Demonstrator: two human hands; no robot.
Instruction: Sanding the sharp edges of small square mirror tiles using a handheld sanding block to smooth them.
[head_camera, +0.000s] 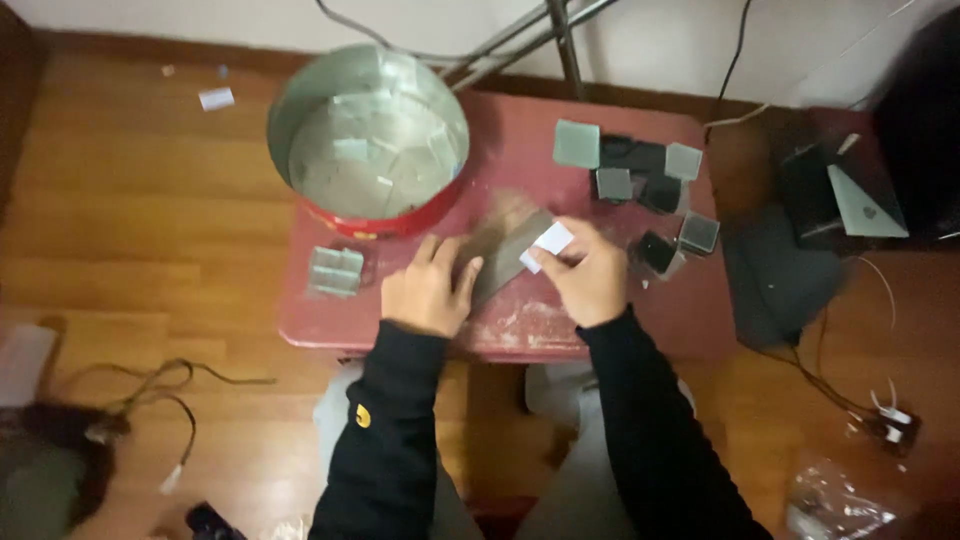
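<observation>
Head view. A person sits at a small red table (600, 335) with both arms in black sleeves reaching forward over its near edge.

The left hand (428, 290) lies flat, fingers spread narrow, pressing on the near-left end of a grey rectangular plate (505, 255) that lies diagonally on the tabletop. This placement appears to pin the plate so it does not slide.

The right hand (590, 275) is curled over the far-right end of the same plate. Its fingertips pinch a small white tab (548, 243), which sits against the plate's surface. Whether the tab is stuck to the plate or only resting on it cannot be told.

Far and left on the table stands a round metal tin (300, 110) with a red outer wall; pale film-like scraps lie inside, suggesting it serves as a collection bin within easy reach.

Right of the hands, a cluster of small square pieces (640, 185), some grey and some black, lies loosely grouped, apart from the plate. A small grey stack (335, 270) lies at the left of the table, near the tin.

Cables and a clear plastic bag (830, 505) lie on the wooden floor.
</observation>
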